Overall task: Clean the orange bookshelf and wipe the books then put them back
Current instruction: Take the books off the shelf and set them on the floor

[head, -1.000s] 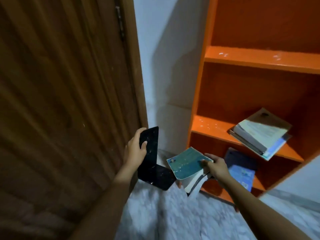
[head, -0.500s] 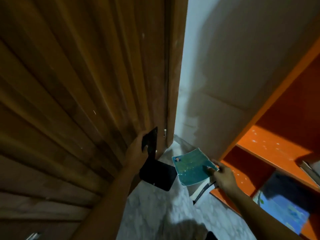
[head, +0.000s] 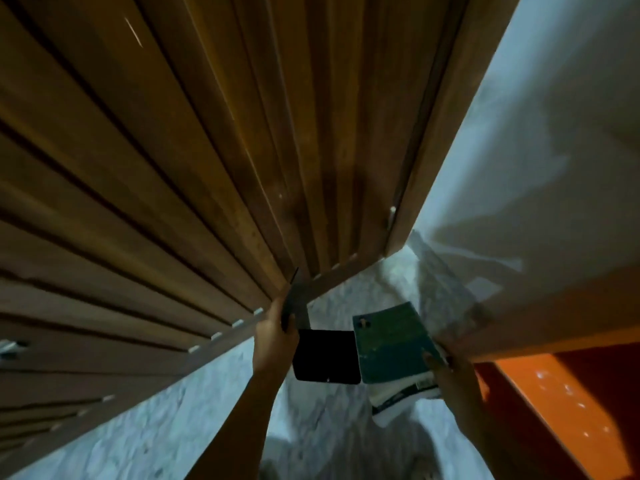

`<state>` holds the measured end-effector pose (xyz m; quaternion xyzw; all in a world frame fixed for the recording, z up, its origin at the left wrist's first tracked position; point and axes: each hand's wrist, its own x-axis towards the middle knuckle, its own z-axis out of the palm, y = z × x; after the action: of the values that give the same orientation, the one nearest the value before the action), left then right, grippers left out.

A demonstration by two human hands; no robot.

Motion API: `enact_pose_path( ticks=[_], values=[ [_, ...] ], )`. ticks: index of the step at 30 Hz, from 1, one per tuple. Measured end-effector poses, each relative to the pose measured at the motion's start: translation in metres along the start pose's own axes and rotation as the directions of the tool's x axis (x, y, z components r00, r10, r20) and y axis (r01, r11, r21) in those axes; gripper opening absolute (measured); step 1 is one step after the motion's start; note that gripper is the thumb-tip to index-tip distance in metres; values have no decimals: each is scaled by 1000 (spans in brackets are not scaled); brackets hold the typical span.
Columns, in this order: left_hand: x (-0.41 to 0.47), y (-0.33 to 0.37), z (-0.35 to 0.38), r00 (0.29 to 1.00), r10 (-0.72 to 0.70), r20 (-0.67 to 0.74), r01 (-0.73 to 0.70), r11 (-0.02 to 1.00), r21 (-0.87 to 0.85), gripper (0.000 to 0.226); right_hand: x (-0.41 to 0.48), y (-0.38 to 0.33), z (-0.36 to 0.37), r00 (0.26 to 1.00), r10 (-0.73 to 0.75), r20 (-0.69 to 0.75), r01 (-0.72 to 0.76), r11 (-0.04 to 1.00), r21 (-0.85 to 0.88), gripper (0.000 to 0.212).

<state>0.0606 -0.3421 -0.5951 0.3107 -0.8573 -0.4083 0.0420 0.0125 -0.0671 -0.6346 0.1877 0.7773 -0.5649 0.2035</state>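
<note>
The left hand (head: 275, 336) grasps a black folded cover (head: 325, 355) by its upper flap, and the lower flap hangs open just below the fingers. The right hand (head: 453, 370) is closed on the lower corner of a teal book (head: 391, 341), the thumb on the cover and its white pages drooping underneath. The two things touch edge to edge between the hands. It seems the person keeps one thing in each hand so that both can be carried or set down together for wiping (what the black thing really is, a book cover or a folder, cannot be told in this dim light).

Just to the right of the right hand is the orange bookshelf (head: 554, 393); only a corner of one shelf is seen, with pale specks on it, so probably it is not yet fully clean. Above the left hand a brown wooden door (head: 207, 168) stands very near, and its bottom edge could catch the black flap. Behind both hands is the white wall (head: 536, 168), and below them a pale marbled floor (head: 173, 427).
</note>
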Motion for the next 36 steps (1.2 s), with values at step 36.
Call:
enact_pose_path(
  ticks=[36],
  values=[
    [34,-373,249,981,19,-194,-37,995,-89,34,187,377,179,987,-53,151,59,998,-36,47]
  ],
)
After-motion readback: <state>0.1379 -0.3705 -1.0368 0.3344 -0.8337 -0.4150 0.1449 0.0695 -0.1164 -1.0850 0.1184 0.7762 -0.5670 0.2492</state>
